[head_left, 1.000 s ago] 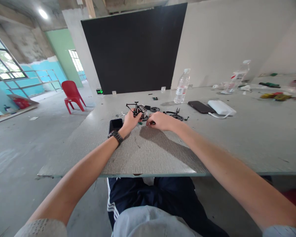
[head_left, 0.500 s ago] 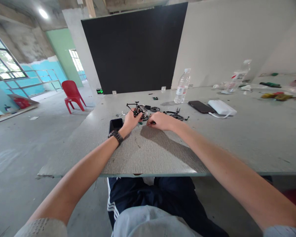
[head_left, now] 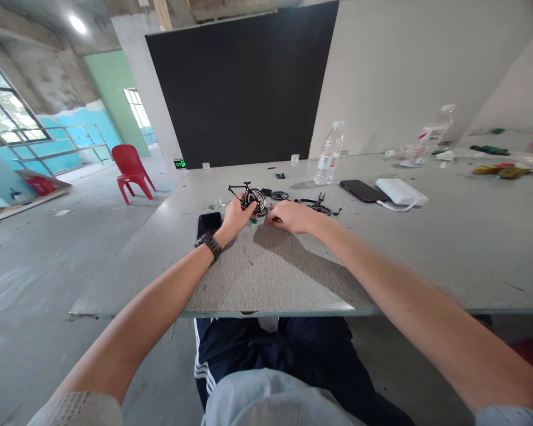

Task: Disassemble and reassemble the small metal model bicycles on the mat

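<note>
Frame of a miniature bicycle (head_left: 247, 188), with one spoked wheel (head_left: 256, 201) attached, was pinched between the thumb and fingers of the left hand (head_left: 238, 215), left of the tabletop's (head_left: 231, 284) midline and nearer its back edge than its front edge. Right hand (head_left: 288, 216) was partly closed just beside it, fingertips low over the tabletop; whether they gripped a part could not be determined. Loose wheels (head_left: 320, 210) lay beyond the right hand, and a black phone (head_left: 209, 222) lay toward the left edge.

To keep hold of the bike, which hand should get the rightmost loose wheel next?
Probably your right hand: it's nearer that loose wheel, though possibly pinching something. Your left hand holds the bike.
</note>
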{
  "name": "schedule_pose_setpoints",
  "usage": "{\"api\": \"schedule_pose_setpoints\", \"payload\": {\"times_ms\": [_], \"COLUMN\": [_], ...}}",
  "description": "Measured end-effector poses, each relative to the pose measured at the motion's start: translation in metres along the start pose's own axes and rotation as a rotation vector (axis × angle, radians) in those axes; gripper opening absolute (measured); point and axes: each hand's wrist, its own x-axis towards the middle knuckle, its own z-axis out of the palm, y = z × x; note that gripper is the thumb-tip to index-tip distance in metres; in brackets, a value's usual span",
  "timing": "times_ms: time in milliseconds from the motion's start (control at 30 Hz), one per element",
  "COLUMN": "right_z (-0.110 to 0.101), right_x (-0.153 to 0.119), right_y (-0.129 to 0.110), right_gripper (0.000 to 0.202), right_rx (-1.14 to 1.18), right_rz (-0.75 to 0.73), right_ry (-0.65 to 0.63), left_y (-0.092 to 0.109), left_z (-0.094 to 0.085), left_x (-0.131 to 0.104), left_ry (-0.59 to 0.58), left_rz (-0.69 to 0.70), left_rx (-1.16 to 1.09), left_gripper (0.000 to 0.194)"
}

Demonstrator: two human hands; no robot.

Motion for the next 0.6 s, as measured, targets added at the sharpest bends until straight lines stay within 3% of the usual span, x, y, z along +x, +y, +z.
{"api": "schedule_pose_setpoints", "payload": {"times_ms": [600], "right_z": [-0.006], "right_x": [-0.004], "right_y": [-0.011], "right_gripper": [0.026], "right_rx": [-0.005], "right_rz": [0.074], "right_ry": [0.070], "left_y": [0.002], "left_z": [0.000], "left_x": [-0.001], "left_ry": [0.008], "left_rz": [-0.005], "left_rx": [-0.005], "left_gripper": [0.014]}}
